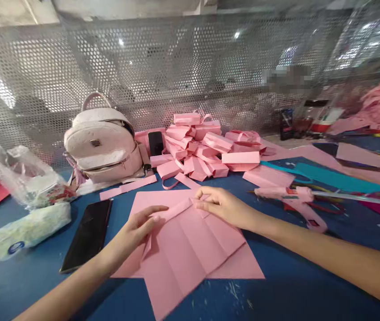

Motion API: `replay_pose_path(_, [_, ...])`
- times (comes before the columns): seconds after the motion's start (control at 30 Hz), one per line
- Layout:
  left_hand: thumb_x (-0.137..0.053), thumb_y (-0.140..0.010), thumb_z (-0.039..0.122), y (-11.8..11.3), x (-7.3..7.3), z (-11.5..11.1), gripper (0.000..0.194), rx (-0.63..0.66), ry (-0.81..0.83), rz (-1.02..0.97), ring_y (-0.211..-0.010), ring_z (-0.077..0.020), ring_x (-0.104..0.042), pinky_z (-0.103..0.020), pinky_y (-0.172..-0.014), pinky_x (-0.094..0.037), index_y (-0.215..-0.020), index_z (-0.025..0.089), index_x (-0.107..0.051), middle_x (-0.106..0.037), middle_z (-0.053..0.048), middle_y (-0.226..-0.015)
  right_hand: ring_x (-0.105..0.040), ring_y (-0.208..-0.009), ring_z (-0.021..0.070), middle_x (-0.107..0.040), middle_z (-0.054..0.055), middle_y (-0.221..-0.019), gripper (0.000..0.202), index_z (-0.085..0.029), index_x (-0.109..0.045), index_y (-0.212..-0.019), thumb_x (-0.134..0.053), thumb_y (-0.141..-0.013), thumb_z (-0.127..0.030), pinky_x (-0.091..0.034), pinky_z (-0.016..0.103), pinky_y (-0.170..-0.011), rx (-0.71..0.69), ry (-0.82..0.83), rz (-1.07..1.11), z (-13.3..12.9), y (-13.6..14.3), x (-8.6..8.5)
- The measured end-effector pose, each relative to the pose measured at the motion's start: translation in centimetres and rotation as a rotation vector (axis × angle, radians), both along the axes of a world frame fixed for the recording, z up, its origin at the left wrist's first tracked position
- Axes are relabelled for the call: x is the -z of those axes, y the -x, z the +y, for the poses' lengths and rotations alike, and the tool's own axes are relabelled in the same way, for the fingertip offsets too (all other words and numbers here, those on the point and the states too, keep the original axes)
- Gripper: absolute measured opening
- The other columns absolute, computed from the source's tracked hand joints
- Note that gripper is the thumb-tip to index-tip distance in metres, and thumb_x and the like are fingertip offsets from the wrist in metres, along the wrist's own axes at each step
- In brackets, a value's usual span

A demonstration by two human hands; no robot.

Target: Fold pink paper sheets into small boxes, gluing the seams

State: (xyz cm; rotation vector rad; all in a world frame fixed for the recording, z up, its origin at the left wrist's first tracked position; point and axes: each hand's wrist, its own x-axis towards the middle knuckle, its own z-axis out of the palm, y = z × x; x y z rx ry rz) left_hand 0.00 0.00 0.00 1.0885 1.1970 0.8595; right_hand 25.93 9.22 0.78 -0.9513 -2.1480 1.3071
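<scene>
A creased pink paper sheet (183,249) lies at an angle over a flat pink sheet (239,265) on the blue table. Its far edge is folded into a narrow strip. My right hand (221,206) pinches that folded edge near its right corner, fingers closed on it. At the left end of the fold, my left hand (145,223) holds the same sheet between thumb and fingers. Parallel crease lines run down the sheet toward me, and its near corner hangs close to the bottom of the view.
Behind the sheets is a pile of folded pink paper pieces (206,147). A pink glue gun (296,198) lies right. To the left are a black phone (87,234), a pale backpack (101,142), a tissue pack (29,229) and a plastic bag (29,174). A perforated metal panel (163,67) stands behind.
</scene>
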Motion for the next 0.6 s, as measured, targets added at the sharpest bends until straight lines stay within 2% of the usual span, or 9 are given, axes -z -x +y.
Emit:
replay_pose_path(0.07, [-0.069, -0.083, 0.055, -0.3, 0.0, 0.2, 0.039, 0.054, 0.038, -0.082, -0.061, -0.0073, -0.048, -0.015, -0.056, -0.039, -0.093, 0.017, -0.068, -0.054, 0.004, -0.07, -0.035, -0.056, 0.0098, -0.04, -0.008, -0.061, 0.03, -0.019, -0.052, -0.087, -0.058, -0.091, -0.048, -0.023, 0.024, -0.054, 0.041, -0.032, 0.041, 0.1, -0.3, 0.0])
replay_pose_path(0.13, [-0.071, -0.081, 0.054, -0.6, 0.0, 0.2, 0.039, 0.105, 0.062, -0.141, -0.058, -0.0078, -0.049, -0.018, -0.057, -0.042, -0.08, 0.015, -0.066, -0.054, 0.004, -0.066, -0.042, -0.061, 0.0109, -0.046, -0.006, -0.067, 0.029, -0.019, -0.054, -0.086, -0.059, -0.09, -0.047, -0.029, 0.024, -0.058, 0.07, -0.054, 0.073, 0.2, -0.4, 0.1])
replay_pose_path(0.23, [-0.077, -0.077, 0.051, -0.8, 0.0, 0.2, 0.039, 0.175, 0.074, -0.184, -0.067, -0.0144, -0.06, -0.026, -0.068, -0.05, -0.09, 0.015, -0.068, -0.063, -0.001, -0.072, -0.051, -0.07, 0.0134, -0.054, -0.002, -0.078, 0.029, -0.019, -0.056, -0.086, -0.059, -0.089, -0.047, -0.038, 0.026, -0.065, 0.087, -0.066, 0.103, 0.2, -0.6, 0.5])
replay_pose_path(0.4, [-0.078, -0.075, 0.05, -0.6, -0.1, 0.1, 0.047, 0.195, 0.015, -0.051, -0.07, -0.0196, -0.066, -0.032, -0.073, -0.053, -0.102, 0.012, -0.07, -0.069, -0.005, -0.075, -0.054, -0.069, 0.0146, -0.054, -0.003, -0.073, 0.034, -0.018, -0.058, -0.097, -0.068, -0.081, -0.046, -0.041, 0.026, -0.063, 0.113, 0.007, 0.049, 0.1, -0.6, 1.2])
replay_pose_path(0.5, [-0.075, -0.079, 0.049, -0.6, -0.3, 0.1, 0.045, 0.23, -0.025, -0.059, -0.072, -0.0201, -0.068, -0.033, -0.074, -0.055, -0.106, 0.013, -0.07, -0.072, -0.007, -0.083, -0.042, -0.056, 0.0103, -0.042, -0.009, -0.059, 0.043, -0.015, -0.06, -0.105, -0.074, -0.076, -0.043, -0.031, 0.023, -0.054, 0.108, -0.007, 0.003, 0.2, -0.7, 1.3])
replay_pose_path(0.6, [-0.071, -0.084, 0.046, -0.5, -0.3, 0.2, 0.04, 0.263, -0.074, -0.028, -0.075, -0.0199, -0.069, -0.032, -0.074, -0.055, -0.106, 0.013, -0.07, -0.073, -0.009, -0.087, -0.028, -0.05, 0.0071, -0.03, -0.011, -0.054, 0.035, -0.014, -0.062, -0.086, -0.075, -0.074, -0.045, -0.021, 0.023, -0.05, 0.058, 0.028, -0.023, 0.4, -0.7, 1.1])
